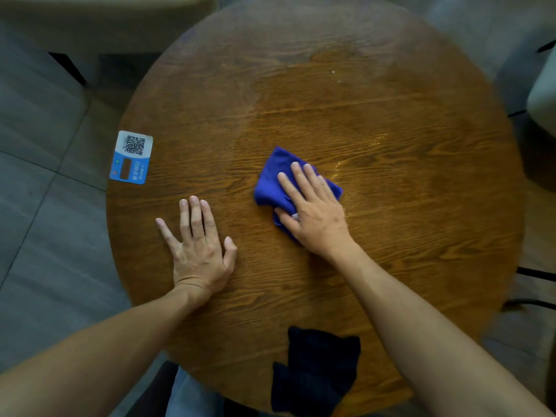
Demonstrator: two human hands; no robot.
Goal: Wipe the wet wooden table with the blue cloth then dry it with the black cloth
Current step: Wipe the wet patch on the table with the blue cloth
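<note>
The right hand point(313, 212) presses flat, fingers spread, on the bunched blue cloth point(275, 183) near the middle of the wooden table point(391, 236). The left hand point(200, 251) lies open and empty toward the left edge. The black cloth point(319, 368) waits at the near edge. A wet sheen just right of the blue cloth could be missed; a wide stroke might drag the forearm over the black cloth and soak it.

table point(391, 206): brown, dark wavy wood grain
blue cloth point(272, 182): deep blue, plain
black cloth point(319, 371): black, plain
card point(131, 157): white and blue, black QR pattern
floor point(39, 206): grey tiles
</note>
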